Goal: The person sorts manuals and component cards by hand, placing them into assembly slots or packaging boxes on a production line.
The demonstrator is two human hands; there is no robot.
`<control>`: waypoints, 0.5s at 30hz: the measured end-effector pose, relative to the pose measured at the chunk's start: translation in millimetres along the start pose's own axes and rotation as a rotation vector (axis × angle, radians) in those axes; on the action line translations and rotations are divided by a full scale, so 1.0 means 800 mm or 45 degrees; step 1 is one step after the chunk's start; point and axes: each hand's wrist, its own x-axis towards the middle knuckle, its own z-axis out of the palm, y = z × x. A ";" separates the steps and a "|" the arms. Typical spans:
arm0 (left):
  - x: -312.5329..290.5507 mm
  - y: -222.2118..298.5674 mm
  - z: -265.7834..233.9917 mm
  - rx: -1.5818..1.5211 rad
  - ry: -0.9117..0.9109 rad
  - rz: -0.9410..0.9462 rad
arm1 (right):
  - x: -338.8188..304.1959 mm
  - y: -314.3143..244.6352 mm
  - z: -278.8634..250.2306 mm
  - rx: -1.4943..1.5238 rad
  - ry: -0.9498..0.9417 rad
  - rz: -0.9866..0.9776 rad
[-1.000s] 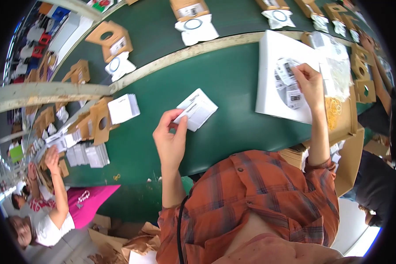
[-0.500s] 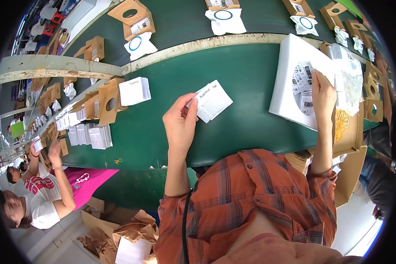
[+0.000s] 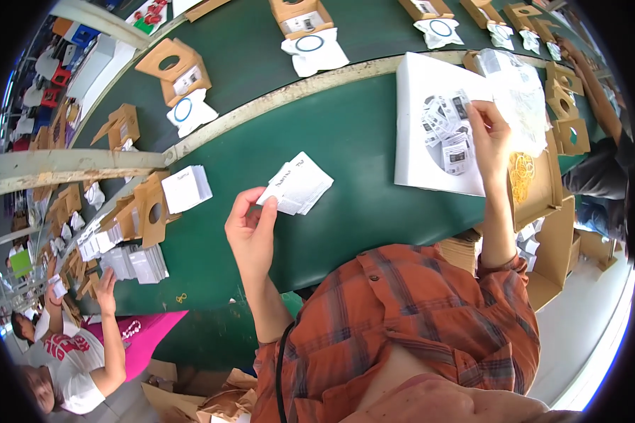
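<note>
My left hand (image 3: 250, 236) pinches a few overlapping white printed leaflets (image 3: 307, 185) between thumb and fingers, held over the green table (image 3: 360, 141). At the right, my right hand (image 3: 492, 137) reaches over a white foam tray (image 3: 410, 151) with a rounded hollow. Its thumb and forefinger close at the edge of a small printed slip (image 3: 460, 106) with a dark picture. Several more slips (image 3: 454, 154) lie loosely in the hollow, beside and below the fingertips.
Leaflet stacks (image 3: 187, 189) stand at the left, near open cardboard boxes (image 3: 148, 211). Beyond a metal rail (image 3: 261, 106) lie boxes and white pouches (image 3: 314, 53). A clear plastic bag (image 3: 515, 92) and yellow rubber bands (image 3: 521, 176) sit at right. A co-worker's hand (image 3: 106, 289) touches stacks.
The view has turned, shifting the scene leftward. My right hand has moved onto the slips, its fingertips now at a dark-pictured one. My left hand keeps the leaflets. The co-worker's hand has lowered to the stacks.
</note>
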 end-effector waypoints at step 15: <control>-0.003 0.025 0.048 -0.177 -0.354 -0.031 | -0.072 -0.133 0.072 0.291 -0.745 -0.371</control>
